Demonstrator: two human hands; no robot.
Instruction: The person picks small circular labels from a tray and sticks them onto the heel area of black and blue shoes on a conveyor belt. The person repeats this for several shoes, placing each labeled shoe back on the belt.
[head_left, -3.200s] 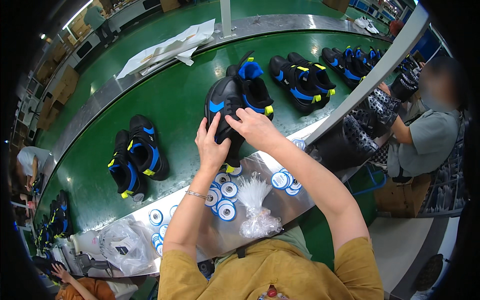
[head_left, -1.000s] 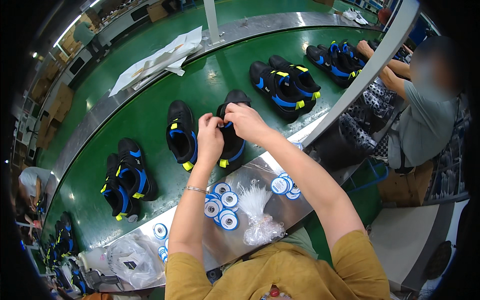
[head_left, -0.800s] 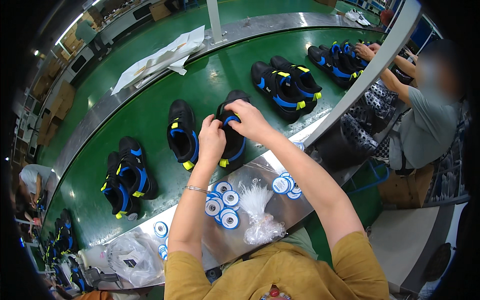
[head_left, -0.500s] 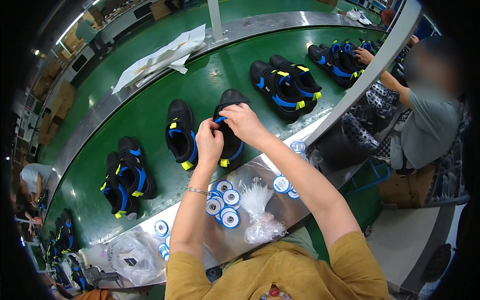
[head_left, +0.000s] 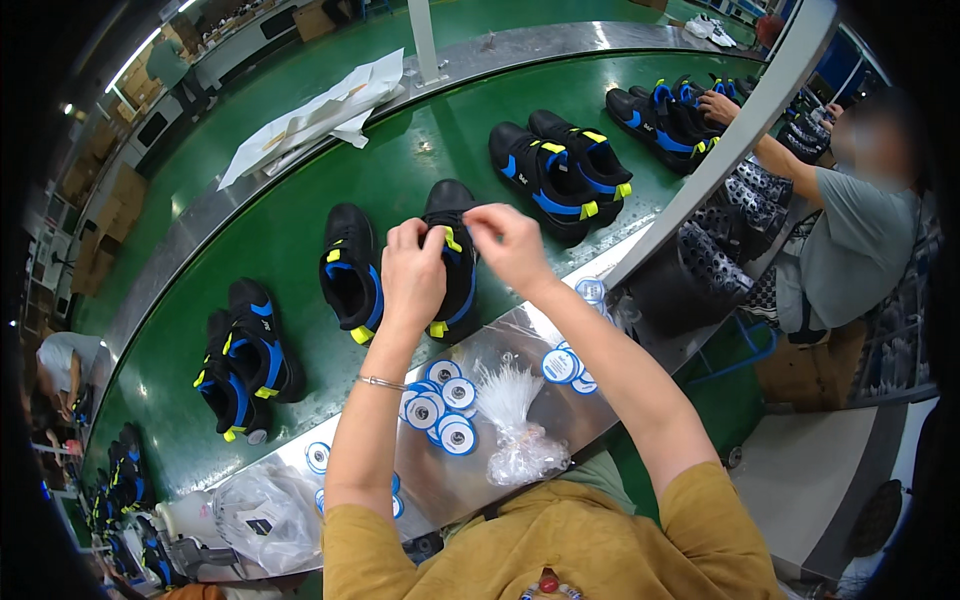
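A black shoe with blue panels and yellow tabs [head_left: 461, 275] stands toe-away on the green surface in front of me. My left hand [head_left: 413, 275] is at its left side, fingertips pinched at the yellow tongue tab [head_left: 451, 238]. To the right of the tongue is my right hand [head_left: 512, 245], raised slightly off the shoe, with thumb and forefinger pressed together; anything between them is too small to make out. The matching shoe [head_left: 350, 270] stands just left, partly beside my left wrist.
Round blue-and-white tags [head_left: 440, 405] and a bundle of thin clear plastic strands [head_left: 513, 400] lie on the metal ledge [head_left: 440, 490]. Shoe pairs stand left [head_left: 250, 345] and right [head_left: 560, 175]. A post [head_left: 725, 145] rises between me and a co-worker [head_left: 860, 230].
My right hand has come off the shoe toward the right. The tongue, bent forward before, now lies back with its yellow tab showing. The shoes sit slightly further left in view.
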